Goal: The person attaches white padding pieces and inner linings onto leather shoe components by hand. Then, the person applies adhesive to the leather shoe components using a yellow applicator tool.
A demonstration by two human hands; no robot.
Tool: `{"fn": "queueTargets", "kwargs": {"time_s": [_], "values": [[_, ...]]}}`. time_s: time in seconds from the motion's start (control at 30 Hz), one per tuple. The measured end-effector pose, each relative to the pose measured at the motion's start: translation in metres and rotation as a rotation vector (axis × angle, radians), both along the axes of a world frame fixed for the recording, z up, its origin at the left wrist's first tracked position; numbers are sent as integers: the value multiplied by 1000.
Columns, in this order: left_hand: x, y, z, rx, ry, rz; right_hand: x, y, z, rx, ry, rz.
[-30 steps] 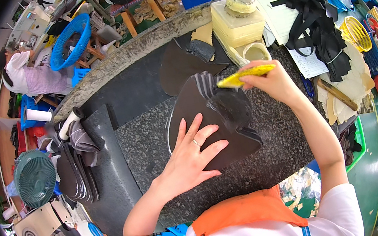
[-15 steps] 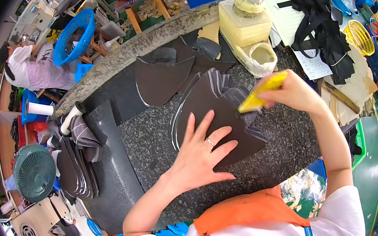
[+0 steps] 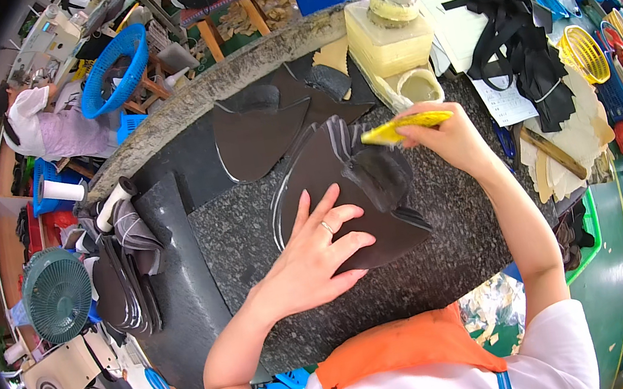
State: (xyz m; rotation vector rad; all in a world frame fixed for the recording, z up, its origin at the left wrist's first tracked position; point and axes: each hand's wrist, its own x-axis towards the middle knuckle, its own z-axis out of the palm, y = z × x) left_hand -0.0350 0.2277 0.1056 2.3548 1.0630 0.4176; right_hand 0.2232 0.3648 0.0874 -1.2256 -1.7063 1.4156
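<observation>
My left hand [image 3: 311, 253] lies flat with spread fingers on a stack of dark brown shoe-upper pieces [image 3: 384, 238]. At the far right of this stack, my right hand [image 3: 441, 140] grips a flat yellow brush-like tool [image 3: 408, 125]. The tool's tip is over the fanned edges of the pieces, and I cannot tell whether it touches. A dark grey flap [image 3: 382, 175] lies folded on the stack's right side. Other brown pieces [image 3: 257, 134] lie just beyond it. A cream pot [image 3: 418, 86] with a round opening stands close behind my right hand.
A cream block with a grey cone [image 3: 391, 35] stands at the back. Black straps [image 3: 501, 26], paper and a wooden stick [image 3: 554, 154] lie to the right. More cut pieces [image 3: 123, 289] and a spool [image 3: 116, 205] sit at left, near a green fan [image 3: 58, 293]. Two other people work at left.
My right hand and the yellow tool have moved left and slightly away from me across the stack. The grey flap now lies more open to view. My left hand remains on the stack.
</observation>
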Motion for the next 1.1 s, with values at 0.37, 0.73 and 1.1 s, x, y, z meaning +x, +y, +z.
{"fn": "queueTargets", "kwargs": {"time_s": [0.37,0.73,1.1], "values": [[-16,-25,32,127,-407,500,18,36,3,672,-560,-122],[7,-24,-14,110,122,135,19,-12,30,-203,-21,179],[2,-20,-14,66,76,170,35,-36,4,100,-112,370]]}}
